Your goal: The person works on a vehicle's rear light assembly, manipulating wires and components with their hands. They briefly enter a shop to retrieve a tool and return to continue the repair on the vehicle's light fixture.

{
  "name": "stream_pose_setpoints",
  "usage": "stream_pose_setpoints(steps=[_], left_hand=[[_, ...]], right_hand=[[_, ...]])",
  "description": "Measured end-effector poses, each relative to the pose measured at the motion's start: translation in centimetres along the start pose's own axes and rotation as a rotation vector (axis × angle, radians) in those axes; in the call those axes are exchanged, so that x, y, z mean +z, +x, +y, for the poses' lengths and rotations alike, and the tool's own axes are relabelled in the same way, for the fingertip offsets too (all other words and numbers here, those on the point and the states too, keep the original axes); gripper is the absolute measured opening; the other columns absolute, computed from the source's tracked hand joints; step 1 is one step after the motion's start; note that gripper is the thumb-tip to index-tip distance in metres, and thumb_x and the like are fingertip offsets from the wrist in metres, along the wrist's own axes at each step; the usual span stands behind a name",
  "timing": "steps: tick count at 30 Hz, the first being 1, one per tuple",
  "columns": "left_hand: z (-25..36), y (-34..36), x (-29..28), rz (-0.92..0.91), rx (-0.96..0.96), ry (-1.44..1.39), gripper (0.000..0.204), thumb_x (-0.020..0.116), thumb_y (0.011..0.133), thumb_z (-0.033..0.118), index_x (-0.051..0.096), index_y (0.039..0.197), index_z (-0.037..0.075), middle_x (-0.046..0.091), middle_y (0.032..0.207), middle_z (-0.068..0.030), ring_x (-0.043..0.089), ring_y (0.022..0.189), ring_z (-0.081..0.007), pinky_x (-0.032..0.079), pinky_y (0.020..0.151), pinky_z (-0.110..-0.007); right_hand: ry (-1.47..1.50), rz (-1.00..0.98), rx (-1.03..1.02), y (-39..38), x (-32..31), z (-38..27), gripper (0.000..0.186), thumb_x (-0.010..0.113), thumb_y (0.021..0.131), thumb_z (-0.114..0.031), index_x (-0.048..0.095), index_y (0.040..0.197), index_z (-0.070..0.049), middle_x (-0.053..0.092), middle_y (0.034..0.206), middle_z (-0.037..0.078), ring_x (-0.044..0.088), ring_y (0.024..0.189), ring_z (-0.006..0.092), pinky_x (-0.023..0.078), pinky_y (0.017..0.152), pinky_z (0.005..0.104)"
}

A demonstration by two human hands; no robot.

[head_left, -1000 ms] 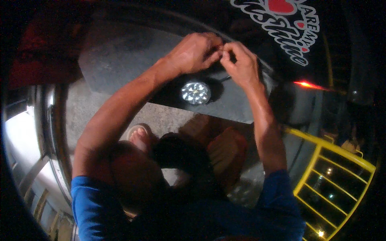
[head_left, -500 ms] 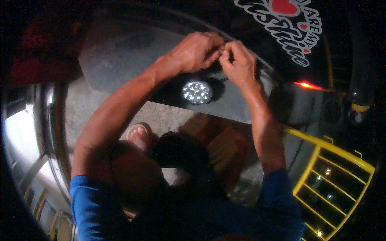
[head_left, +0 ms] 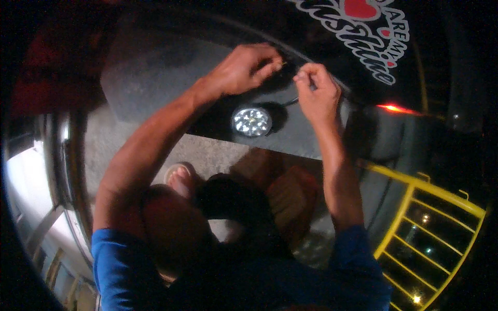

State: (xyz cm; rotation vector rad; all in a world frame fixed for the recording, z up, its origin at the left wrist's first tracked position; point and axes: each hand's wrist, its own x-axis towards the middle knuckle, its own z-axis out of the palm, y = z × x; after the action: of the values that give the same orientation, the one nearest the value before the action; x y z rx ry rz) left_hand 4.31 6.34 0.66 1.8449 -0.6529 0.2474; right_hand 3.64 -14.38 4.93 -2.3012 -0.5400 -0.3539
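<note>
My left hand [head_left: 246, 69] is closed in a pinch above the grey board [head_left: 142, 78], with a tiny bit of something at its fingertips, too small to name. Just right of it, separated by a small gap, my right hand [head_left: 317, 90] is also closed, fingertips pinched on something I cannot make out. Below and between them a round lit lamp [head_left: 251, 122] with several bright LEDs lies on the board, and a dark cable [head_left: 290, 101] runs from its side up toward my right hand.
A black panel with a white-lettered sticker and red hearts [head_left: 360, 9] fills the upper right, above a red light [head_left: 394, 109]. A yellow metal rack [head_left: 446, 197] stands at lower right. My sandalled foot [head_left: 179, 176] rests on the concrete floor [head_left: 218, 155]. Metal framing [head_left: 65, 155] lines the left.
My hands, which met at the fingertips before, have drawn apart. The right one moved right and down, the left slightly left. The lamp stays in place.
</note>
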Motion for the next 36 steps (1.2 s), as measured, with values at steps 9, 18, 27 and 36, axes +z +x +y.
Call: stream_pose_setpoints(steps=[9, 18, 27, 36], left_hand=[[0.4, -0.2, 0.1, 0.015, -0.141, -0.081, 0.019, 0.061, 0.093, 0.018, 0.062, 0.098, 0.000, 0.065, 0.092, -0.0123, 0.063, 0.088, -0.0210, 0.049, 0.080, -0.033], [0.8, -0.2, 0.3, 0.010, -0.190, -0.104, 0.018, 0.059, 0.094, 0.017, 0.061, 0.098, -0.001, 0.064, 0.092, -0.0113, 0.062, 0.087, -0.0199, 0.048, 0.079, -0.033], [0.8, -0.2, 0.4, 0.031, -0.141, -0.072, 0.017, 0.059, 0.094, 0.016, 0.062, 0.099, 0.000, 0.065, 0.093, -0.0134, 0.063, 0.088, -0.0230, 0.049, 0.079, -0.034], [0.9, 0.1, 0.1, 0.023, -0.147, -0.071, 0.019, 0.062, 0.091, 0.016, 0.063, 0.102, 0.001, 0.067, 0.093, -0.0129, 0.065, 0.085, -0.0208, 0.050, 0.076, -0.033]], right_hand=[[0.282, -0.067, 0.216, 0.0, 0.4, -1.3, 0.012, 0.060, 0.092, -0.010, 0.061, 0.093, 0.002, 0.066, 0.079, 0.007, 0.066, 0.072, 0.0132, 0.051, 0.067, 0.0260], [0.539, -0.094, 0.345, 0.7, 1.3, -1.2, 0.013, 0.054, 0.095, -0.006, 0.063, 0.096, 0.004, 0.067, 0.083, 0.009, 0.066, 0.071, 0.0133, 0.052, 0.065, 0.0244], [0.602, -0.099, 0.368, 0.9, 1.3, -1.4, 0.011, 0.061, 0.089, -0.002, 0.065, 0.096, 0.005, 0.068, 0.085, 0.010, 0.067, 0.071, 0.0133, 0.052, 0.065, 0.0238], [0.499, -0.060, 0.375, 1.0, 1.5, -1.5, 0.010, 0.065, 0.085, -0.001, 0.064, 0.094, 0.002, 0.067, 0.084, 0.006, 0.066, 0.071, 0.0123, 0.052, 0.065, 0.0233]])
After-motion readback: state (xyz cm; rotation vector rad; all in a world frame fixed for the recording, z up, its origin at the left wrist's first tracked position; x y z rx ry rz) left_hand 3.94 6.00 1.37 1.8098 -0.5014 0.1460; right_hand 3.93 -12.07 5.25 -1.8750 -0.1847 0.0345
